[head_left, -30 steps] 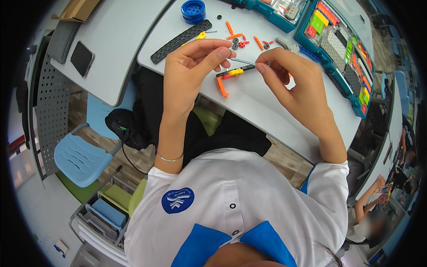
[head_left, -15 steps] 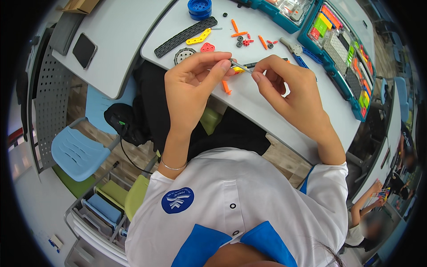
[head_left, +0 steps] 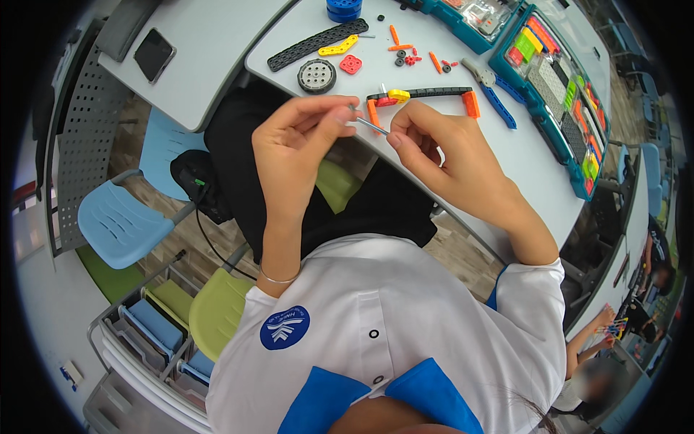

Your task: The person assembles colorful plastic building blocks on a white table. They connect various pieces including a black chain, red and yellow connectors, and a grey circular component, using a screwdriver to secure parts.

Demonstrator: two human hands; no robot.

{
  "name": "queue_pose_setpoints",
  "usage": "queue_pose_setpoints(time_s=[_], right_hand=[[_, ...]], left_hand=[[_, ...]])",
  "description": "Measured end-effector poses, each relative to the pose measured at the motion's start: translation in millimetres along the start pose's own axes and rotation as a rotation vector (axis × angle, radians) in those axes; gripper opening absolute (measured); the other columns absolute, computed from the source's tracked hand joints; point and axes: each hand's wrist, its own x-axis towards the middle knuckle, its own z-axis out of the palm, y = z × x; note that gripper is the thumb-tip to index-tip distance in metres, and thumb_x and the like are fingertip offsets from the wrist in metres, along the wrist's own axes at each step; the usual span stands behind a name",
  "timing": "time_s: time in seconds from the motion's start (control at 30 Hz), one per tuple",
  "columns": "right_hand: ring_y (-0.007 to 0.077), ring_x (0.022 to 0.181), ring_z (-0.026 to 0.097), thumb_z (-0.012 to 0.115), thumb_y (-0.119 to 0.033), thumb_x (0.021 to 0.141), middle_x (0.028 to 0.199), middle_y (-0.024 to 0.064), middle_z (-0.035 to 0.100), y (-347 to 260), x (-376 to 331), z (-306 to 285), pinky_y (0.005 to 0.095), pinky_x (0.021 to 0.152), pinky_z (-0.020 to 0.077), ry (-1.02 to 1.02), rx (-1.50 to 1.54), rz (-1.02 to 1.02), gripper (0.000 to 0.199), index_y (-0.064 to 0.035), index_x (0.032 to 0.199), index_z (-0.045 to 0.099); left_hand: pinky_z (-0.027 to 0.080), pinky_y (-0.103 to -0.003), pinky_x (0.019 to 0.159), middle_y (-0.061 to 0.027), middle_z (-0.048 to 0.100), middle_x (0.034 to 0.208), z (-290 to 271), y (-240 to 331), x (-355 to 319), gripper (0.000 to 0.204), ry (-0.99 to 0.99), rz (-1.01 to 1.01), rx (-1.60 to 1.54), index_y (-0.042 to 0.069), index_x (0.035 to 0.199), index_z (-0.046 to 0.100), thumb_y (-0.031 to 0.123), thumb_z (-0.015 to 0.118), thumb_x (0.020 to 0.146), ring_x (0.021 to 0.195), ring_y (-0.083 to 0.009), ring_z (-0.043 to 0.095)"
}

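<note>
1. A white table (head_left: 535, 159) spreads across the far side of the scene.
2. An open teal case (head_left: 452, 30) of coloured parts sits on its far right.
3. The right hand (head_left: 448, 159) closes thumb and forefinger on the near end of a rod.
4. The left hand (head_left: 300, 145) pinches a small dark piece between thumb and forefinger.
5. A black beam (head_left: 437, 92) with orange ends lies beyond both hands, near the table edge.
6. A grey-and-black wheel (head_left: 316, 75) lies farther left.
7. The thin metal rod (head_left: 372, 126) slants between the hands — its far end at the left fingertips, contact unclear.
8. The small dark piece (head_left: 353, 108) — partly hidden — shows there.
</note>
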Motion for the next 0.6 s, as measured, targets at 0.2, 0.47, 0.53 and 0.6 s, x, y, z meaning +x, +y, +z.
queue_pose_setpoints(time_s=[0.2, 0.47, 0.53, 0.6], right_hand=[[0.0292, 0.061, 0.064, 0.064, -0.015, 0.095, 0.07, 0.0106, 0.065, -19, -12, -11, 0.0378, 0.057, 0.0474, 0.009, -0.233, -0.125, 0.014, -0.0035, 0.091, 0.057], [0.0323, 0.063, 0.063, 0.064, -0.016, 0.094, 0.07, 0.0124, 0.063, -12, -18, -11, 0.0413, 0.059, 0.0477, -0.068, -0.288, -0.189, 0.015, -0.0034, 0.091, 0.058], [0.0305, 0.063, 0.062, 0.065, -0.015, 0.094, 0.07, 0.0118, 0.062, -10, -18, -12, 0.04, 0.058, 0.0471, -0.076, -0.323, -0.218, 0.014, -0.0035, 0.092, 0.058], [0.0255, 0.061, 0.06, 0.066, -0.012, 0.094, 0.069, 0.0097, 0.059, -8, -19, -11, 0.0362, 0.057, 0.0456, -0.074, -0.346, -0.242, 0.01, -0.0044, 0.093, 0.059]], left_hand=[[0.053, -0.024, 0.075, -0.0116, 0.075, 0.096, -21, -12, 37, 0.018, 0.146, 0.248, 0.508, -0.006, 0.106, 0.071, 0.008, 0.07, 0.095, 0.084, -0.0141, 0.07], [0.052, -0.035, 0.078, -0.0027, 0.072, 0.079, 9, -40, 109, 0.013, -0.26, 0.588, 0.99, 0.008, 0.091, 0.075, 0.02, 0.076, 0.084, 0.085, -0.0215, 0.062], [0.051, -0.036, 0.078, -0.0015, 0.071, 0.078, 22, -51, 114, 0.014, -0.341, 0.548, 1.032, 0.008, 0.09, 0.074, 0.021, 0.077, 0.084, 0.085, -0.0222, 0.06], [0.05, -0.035, 0.078, -0.0022, 0.07, 0.08, 27, -54, 118, 0.016, -0.346, 0.558, 1.114, 0.009, 0.095, 0.077, 0.022, 0.077, 0.086, 0.085, -0.0193, 0.058]])
